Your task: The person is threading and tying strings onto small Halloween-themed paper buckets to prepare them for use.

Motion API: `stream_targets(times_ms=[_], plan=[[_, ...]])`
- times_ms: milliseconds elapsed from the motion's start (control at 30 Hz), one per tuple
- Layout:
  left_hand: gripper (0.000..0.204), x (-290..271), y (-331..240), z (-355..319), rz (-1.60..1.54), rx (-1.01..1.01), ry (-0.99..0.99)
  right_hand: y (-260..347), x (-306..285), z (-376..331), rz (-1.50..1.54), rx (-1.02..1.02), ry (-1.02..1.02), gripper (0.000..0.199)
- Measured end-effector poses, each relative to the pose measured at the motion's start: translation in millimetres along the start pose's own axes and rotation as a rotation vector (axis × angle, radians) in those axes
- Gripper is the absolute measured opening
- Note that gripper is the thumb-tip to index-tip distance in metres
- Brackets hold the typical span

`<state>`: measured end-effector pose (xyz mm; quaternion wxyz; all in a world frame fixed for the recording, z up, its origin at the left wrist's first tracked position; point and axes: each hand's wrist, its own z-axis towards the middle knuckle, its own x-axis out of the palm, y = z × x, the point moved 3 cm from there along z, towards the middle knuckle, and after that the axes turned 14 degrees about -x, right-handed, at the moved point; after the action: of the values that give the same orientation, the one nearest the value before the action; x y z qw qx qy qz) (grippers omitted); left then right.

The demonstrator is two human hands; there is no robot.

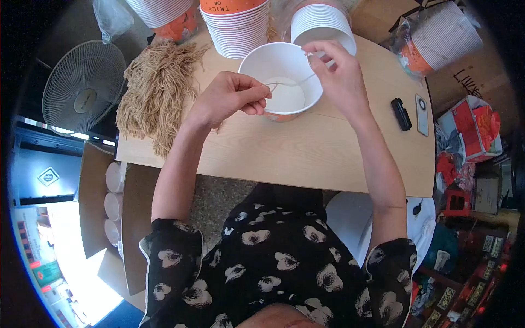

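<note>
A white paper bucket (276, 59) with some orange on its outside stands upright on the table, its mouth facing me. Above its opening, a thin whitish cord (291, 85) stretches between my two hands. My left hand (231, 98) pinches one end at the bucket's left side, where the cord makes a small bend or loop by the fingertips. My right hand (342, 79), over the right rim, has thumb and forefinger closed on the other part of the cord. Whether the cord is attached to the bucket I cannot tell.
Tan yarn (158, 90) is heaped at the left of the table (306, 153). Nested orange-and-white buckets (235, 41) stand behind. A black folded object (401, 115) and a pale flat object (421, 115) lie right. A fan (83, 87) and an open cardboard box (139, 218) are left.
</note>
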<state>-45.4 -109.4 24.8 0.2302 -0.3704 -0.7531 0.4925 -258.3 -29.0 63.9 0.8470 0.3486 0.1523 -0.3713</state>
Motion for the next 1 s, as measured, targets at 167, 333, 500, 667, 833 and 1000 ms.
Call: stream_targets(times_ms=[167, 333, 500, 667, 833, 1000], plan=[[0.022, 7, -5, 2, 0.071, 0.027, 0.024, 48, 6, -15, 0.085, -0.156, 0.172, 0.017], [0.02, 9, -9, 4, 0.099, 0.03, 0.093, 37, 20, -23, -0.003, -0.168, 0.236, 0.019], [0.019, 13, -11, 6, 0.113, 0.041, 0.084, 27, 22, -29, -0.013, -0.14, 0.242, 0.013], [0.019, 16, -11, 7, 0.104, 0.008, 0.051, 21, 22, -35, -0.031, -0.15, 0.224, 0.008], [0.021, 15, -11, 9, 0.105, 0.01, 0.069, 25, 13, -29, 0.033, -0.14, 0.225, 0.003], [0.022, 12, -9, 10, 0.083, 0.015, 0.089, 12, 3, -30, 0.417, 0.3, 0.262, 0.007]])
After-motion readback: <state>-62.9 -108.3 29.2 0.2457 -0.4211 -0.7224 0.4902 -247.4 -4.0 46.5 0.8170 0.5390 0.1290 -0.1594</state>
